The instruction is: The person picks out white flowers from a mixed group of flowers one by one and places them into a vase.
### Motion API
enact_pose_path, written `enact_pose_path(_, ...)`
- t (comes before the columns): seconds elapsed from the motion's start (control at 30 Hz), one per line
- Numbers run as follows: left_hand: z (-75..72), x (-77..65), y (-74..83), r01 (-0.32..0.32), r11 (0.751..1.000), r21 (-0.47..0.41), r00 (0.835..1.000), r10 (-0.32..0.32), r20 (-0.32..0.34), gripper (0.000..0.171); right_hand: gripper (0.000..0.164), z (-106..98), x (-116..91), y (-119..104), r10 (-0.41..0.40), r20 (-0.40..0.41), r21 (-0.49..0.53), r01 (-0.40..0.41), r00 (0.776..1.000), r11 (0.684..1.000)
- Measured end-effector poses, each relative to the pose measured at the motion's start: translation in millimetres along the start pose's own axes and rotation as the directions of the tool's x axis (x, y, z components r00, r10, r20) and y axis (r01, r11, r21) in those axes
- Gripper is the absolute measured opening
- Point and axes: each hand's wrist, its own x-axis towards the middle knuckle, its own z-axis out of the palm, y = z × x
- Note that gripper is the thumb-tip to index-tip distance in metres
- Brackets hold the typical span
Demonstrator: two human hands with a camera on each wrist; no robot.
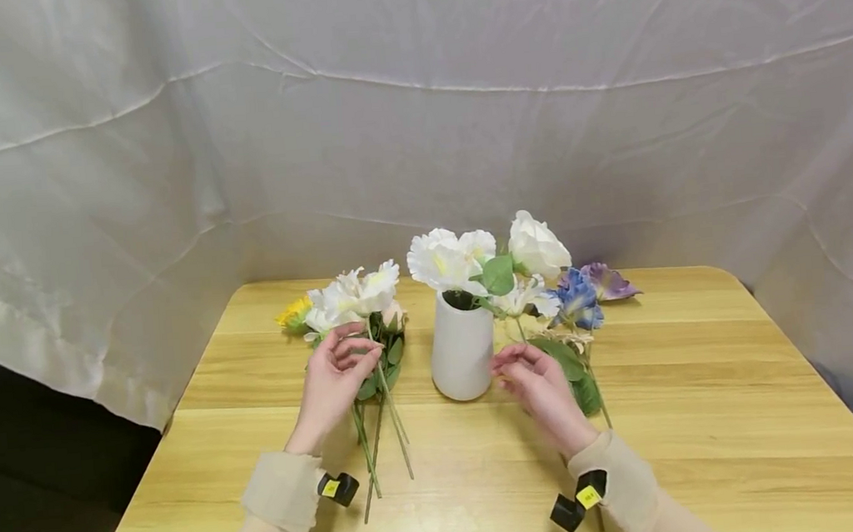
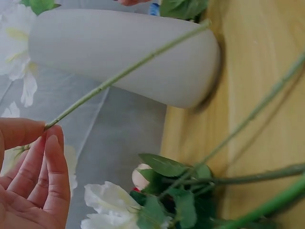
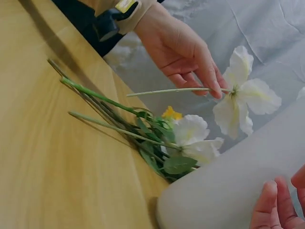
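Note:
My left hand [image 1: 336, 377] pinches the thin green stem of a white flower [image 3: 245, 98] between thumb and fingertips, just below the bloom. The flower is held above the left pile, and its stem slants down and free in the left wrist view. A white vase [image 1: 462, 351] stands upright in the middle of the table, with a ruffled white flower [image 1: 441, 263] and a rounder white bloom [image 1: 536, 245] above its mouth. Beside the vase's right side is my right hand [image 1: 541, 386], fingers loosely bent, fingertips right at the wall and holding nothing.
Left of the vase lies a pile with a yellow flower [image 1: 295, 315], white blooms, a pale pink bud [image 2: 140, 176] and several stems. On the right lie a blue flower [image 1: 578, 300], a purple flower [image 1: 610, 282] and green leaves [image 1: 585, 391]. Grey cloth [image 1: 417, 150] hangs behind the wooden table [image 1: 709, 411].

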Motion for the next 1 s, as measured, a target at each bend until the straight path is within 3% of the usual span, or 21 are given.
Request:
enact_pose_path(0.33, 4.2, 10.5, 31.2, -0.13, 0.986, -0.104, 0.986, 0.118, -0.114, 0.034, 0.023, 8, 7, -12, -0.22, -0.09, -0.173, 0.202, 0.971, 0.964)
enact_pose_path(0.43, 6.5, 11.5, 46.6, -0.182, 0.973, -0.14, 0.976, 0.161, -0.147, 0.034, 0.03, 9, 10, -11, -0.277, -0.075, -0.224, 0.255, 0.958, 0.941)
enact_pose_path(0.6, 12.0, 14.8, 73.0, -0.275, 0.935, -0.224, 0.95, 0.229, -0.21, 0.031, 0.05, 12, 16, -8, -0.378, 0.027, -0.301, 0.369, 0.925, 0.88)
enact_pose_path(0.77, 19.1, 20.0, 93.9, -0.381, 0.886, -0.264, 0.915, 0.319, -0.248, 0.034, 0.067, 16, 21, -8, -0.408, 0.068, -0.342, 0.405, 0.911, 0.848)
enact_pose_path(1.0, 30.8, 28.9, 112.6, -0.541, 0.785, -0.302, 0.835, 0.458, -0.304, 0.037, 0.084, 17, 22, -9, -0.389, 0.086, -0.387, 0.391, 0.917, 0.835)
